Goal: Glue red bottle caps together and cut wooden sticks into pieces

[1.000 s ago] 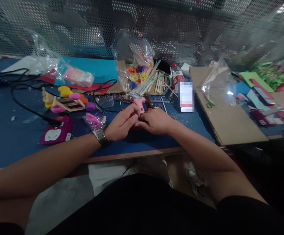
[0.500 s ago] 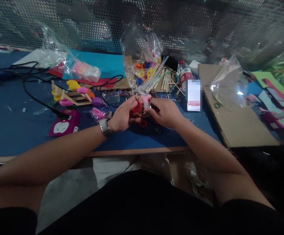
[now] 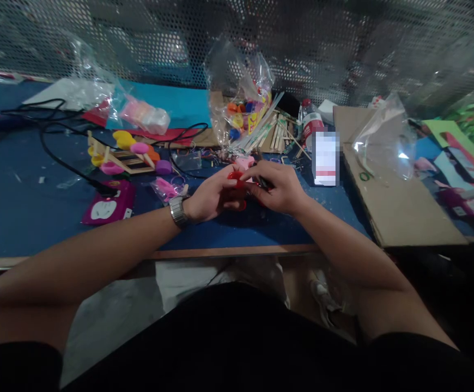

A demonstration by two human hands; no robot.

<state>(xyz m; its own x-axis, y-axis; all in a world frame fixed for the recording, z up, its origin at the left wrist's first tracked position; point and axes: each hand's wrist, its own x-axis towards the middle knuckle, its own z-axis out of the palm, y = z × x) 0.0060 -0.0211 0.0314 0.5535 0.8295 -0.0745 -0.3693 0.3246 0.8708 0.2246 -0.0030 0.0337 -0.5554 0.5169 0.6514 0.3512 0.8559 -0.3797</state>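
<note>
Gripping a small, round, glossy red plastic piece point(image 3: 235, 176) between thumb and curled fingers, the left hand point(image 3: 209, 196), with a silver metal-banded watch point(image 3: 177, 212) at its wrist, is over the blue-topped table point(image 3: 24, 218) near its front edge. The right hand point(image 3: 283, 186) meets it there: its index finger and thumb are almost together at the red piece's right side, though whether they grip it I cannot tell. A dark, slender object point(image 3: 265, 183) shows within the right hand's curl; it is too blurred to identify. Just behind the hands lies a pale pink plastic tool point(image 3: 244, 162), mostly hidden.

Writing is scarce and soft. The red-capped clear plastic bottle point(image 3: 311, 122) wears a red and white label, its words unreadable. The phone with a bright white screen point(image 3: 326, 158) is pixelated over. A green ring-shaped mark point(image 3: 364, 176) shows on the flat brown cardboard sheet point(image 3: 404, 212).

A tall clear plastic bag point(image 3: 223, 71) contains orange and blue rounded pieces and yellow printed packaging; a clear bag point(image 3: 145, 114) at its left contains pink and white material, and a smaller clear packet point(image 3: 166, 188) a bright pink item. A black plug point(image 3: 107, 189) sits in the magenta socket block point(image 3: 108, 209).
</note>
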